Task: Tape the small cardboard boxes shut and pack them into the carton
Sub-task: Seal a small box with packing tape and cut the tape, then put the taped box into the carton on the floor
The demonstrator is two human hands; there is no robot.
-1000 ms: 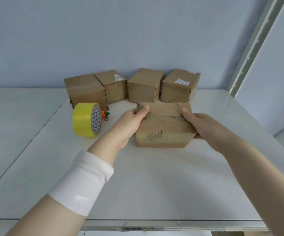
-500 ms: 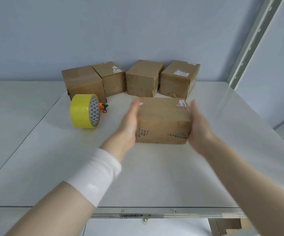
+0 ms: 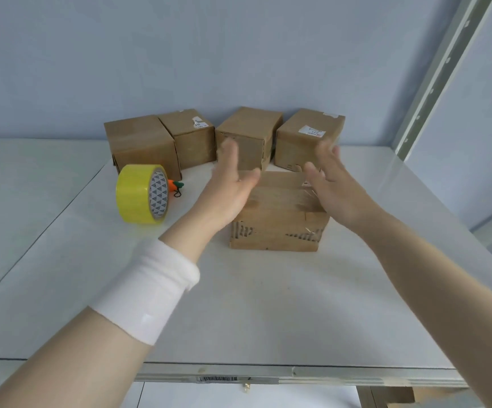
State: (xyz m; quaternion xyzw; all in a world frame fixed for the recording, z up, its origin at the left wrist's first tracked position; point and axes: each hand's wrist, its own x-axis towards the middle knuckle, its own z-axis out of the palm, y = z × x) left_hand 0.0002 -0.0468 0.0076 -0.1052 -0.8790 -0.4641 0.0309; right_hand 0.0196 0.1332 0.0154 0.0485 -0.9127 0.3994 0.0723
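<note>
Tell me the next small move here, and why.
Probably send the left hand over to the yellow tape roll standing on edge at its left. Both it and the right hand hover open over the near box, holding nothing, and its top looks closed, so taping seems next.

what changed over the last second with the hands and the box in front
Both hands let go of the near box. A second ago they gripped its top corners, then they turned it over and set it flat. Now the left hand and right hand are open over it, fingers spread. The back row of boxes, the yellow tape roll and the table stayed put.
</note>
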